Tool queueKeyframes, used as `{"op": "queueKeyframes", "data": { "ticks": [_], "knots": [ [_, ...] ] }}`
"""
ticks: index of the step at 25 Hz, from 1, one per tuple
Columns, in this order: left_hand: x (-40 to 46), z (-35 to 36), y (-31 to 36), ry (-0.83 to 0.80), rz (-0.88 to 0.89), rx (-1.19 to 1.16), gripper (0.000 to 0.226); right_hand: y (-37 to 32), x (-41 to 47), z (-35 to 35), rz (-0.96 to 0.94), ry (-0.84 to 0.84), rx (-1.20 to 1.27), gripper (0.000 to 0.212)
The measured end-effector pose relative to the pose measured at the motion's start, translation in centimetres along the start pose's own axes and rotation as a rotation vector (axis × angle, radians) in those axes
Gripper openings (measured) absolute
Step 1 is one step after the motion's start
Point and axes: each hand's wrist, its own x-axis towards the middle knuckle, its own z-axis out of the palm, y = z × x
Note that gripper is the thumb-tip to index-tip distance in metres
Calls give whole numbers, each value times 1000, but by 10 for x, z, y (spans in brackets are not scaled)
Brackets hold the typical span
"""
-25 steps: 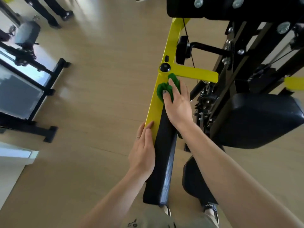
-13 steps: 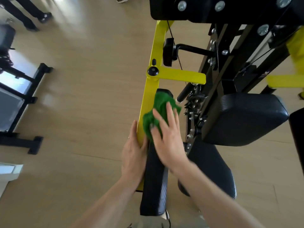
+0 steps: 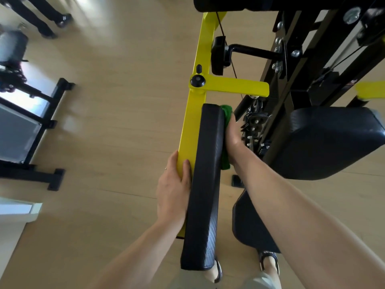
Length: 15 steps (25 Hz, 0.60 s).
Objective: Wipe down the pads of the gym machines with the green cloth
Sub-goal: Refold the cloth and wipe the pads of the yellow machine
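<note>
Green cloth [image 3: 226, 130], one piece, is pressed against the right side face of a long black arm pad [image 3: 205, 184] on a gym machine. Only two bits of the cloth show: a bunched end near the pad's far corner and a lower fold poking out below the wrist. The right hand [image 3: 233, 138] holds it there, palm toward the pad; its fingers are hidden behind the cloth and the pad, so I cannot tell whether they are straight or curled.

The left hand [image 3: 174, 188] grips the yellow bar [image 3: 192, 122] that runs along the pad's left side. Its thumb lies on top of the bar and the fingers wrap around the outer edge, close together. A thin ring shows on one finger.

Three black pads are in view: the narrow arm pad in the middle, a large pad [image 3: 331, 142] to the right, and a seat pad [image 3: 250, 226] lower down, partly behind the right forearm. A yellow crosspiece [image 3: 235, 86] branches right from the bar, with one black knob [image 3: 197, 80] at the joint. The black machine frame [image 3: 302, 59] with bolts and cables fills the upper right.

Two sandalled feet of the person appear at the bottom edge. The wooden floor [image 3: 114, 122] spreads left, where another machine [image 3: 20, 132] stands, and two dark-trousered legs [image 3: 41, 15] stand at the top left corner.
</note>
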Motion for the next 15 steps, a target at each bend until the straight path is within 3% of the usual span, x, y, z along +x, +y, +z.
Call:
{"op": "queueKeyframes", "data": {
  "ticks": [2,6,9,13,15],
  "knots": [
    [0,0,1,19,18,-2,44,11,-17,-3,60,-18,60,57],
    [0,0,3,51,38,11,43,89,-65,-15,289,-108,81,84],
    [1,2,-1,61,34,41,46,140,-109,-23,456,-72,106,91],
    [-3,-1,2,50,35,47,47,156,-164,-15,593,111,250,65],
    [-3,-2,3,51,22,65,47,154,-187,-4,522,210,311,55]
  ]
}}
